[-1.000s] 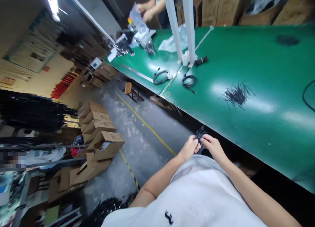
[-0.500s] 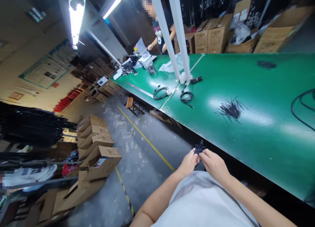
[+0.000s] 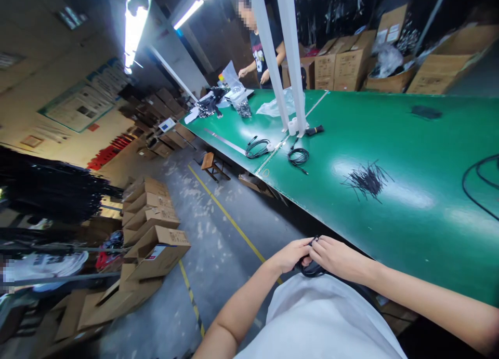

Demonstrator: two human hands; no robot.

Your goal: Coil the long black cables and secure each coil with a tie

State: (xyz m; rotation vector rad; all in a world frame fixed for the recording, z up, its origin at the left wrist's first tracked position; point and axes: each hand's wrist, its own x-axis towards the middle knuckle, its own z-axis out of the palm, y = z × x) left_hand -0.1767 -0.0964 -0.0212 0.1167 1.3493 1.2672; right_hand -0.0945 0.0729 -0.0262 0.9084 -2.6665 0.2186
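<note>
Close to my body, just off the table's front edge, both hands are closed on a coiled black cable. My left hand grips it from the left side. From the right, my right hand has its fingers bent over the top of the coil and meets the left fingertips there. Part of the coil is hidden behind the fingers. On the green table lies a loose pile of short black ties. Two more coiled black cables rest farther left, one nearer coil and one farther coil.
White posts rise from the table beside a black bundle. A thick black cable lies at the right. Across the table stands another person. Open cardboard boxes and a wooden stool are on the floor at left.
My hands have turned the cable coil and lowered slightly; its loop now shows below my fingers. My right hand has closed over the top of it. The camera view has shifted a little.
</note>
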